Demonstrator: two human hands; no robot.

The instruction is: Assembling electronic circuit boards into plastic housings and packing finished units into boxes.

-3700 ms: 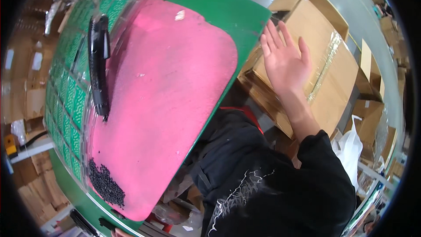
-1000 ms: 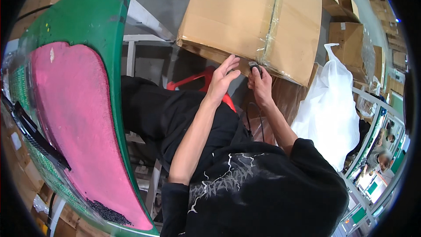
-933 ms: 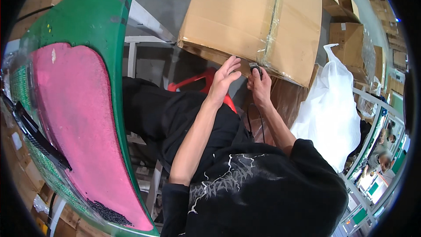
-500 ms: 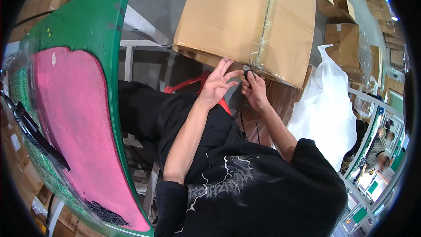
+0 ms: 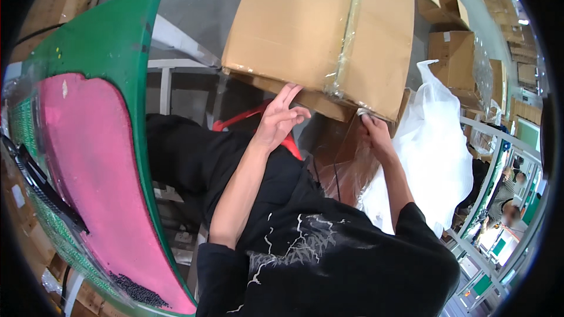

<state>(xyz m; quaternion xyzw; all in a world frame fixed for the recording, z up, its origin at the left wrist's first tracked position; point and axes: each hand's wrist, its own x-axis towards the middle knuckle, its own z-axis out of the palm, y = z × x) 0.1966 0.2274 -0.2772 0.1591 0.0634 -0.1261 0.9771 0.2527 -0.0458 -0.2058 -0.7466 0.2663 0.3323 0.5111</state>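
Note:
A large brown cardboard box (image 5: 299,23), with clear tape (image 5: 351,20) running down its top, stands in front of me. My left hand (image 5: 275,118) is open, with two fingertips touching the box's near lower edge and the other fingers loosely bent. My right hand (image 5: 378,135) is closed in a pinch at the near edge, right of the tape. It grips a small tool with a pale tip (image 5: 361,111); the fingers cover most of it, so its kind is unclear. Below that edge a brown flap (image 5: 320,105) and crinkled clear film (image 5: 358,164) show.
At my left stands a green table (image 5: 126,41) with a pink surface (image 5: 88,141) and small black pellets (image 5: 138,290). White plastic sheeting (image 5: 432,152) hangs right of the box. A red frame part (image 5: 241,117) lies behind my left hand. More cartons (image 5: 452,61) stand at the far right.
My right hand has moved right along the box's near edge, away from the tape and my left hand. The left hand stays by the edge. The whole view has shifted slightly.

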